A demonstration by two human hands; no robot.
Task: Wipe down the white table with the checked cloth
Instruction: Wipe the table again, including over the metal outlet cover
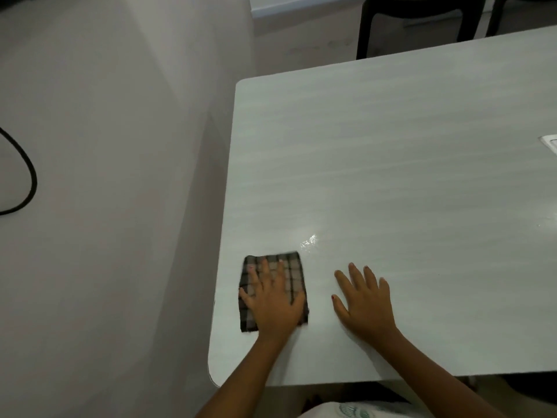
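Note:
The white table (pixel 391 164) fills the right of the view. A folded brown checked cloth (pixel 294 268) lies near the table's front left corner. My left hand (pixel 272 300) presses flat on the cloth with straight, spread fingers. My right hand (pixel 364 300) rests flat on the bare tabletop a little to the right of the cloth, fingers spread, holding nothing. A small wet shine (pixel 309 240) glints on the table just beyond the cloth's far right corner.
A black chair (pixel 422 22) stands behind the table's far edge. A white object (pixel 550 145) pokes in at the table's right edge. A black cable (pixel 25 176) loops on the pale floor at far left. The table's left edge runs close beside the cloth.

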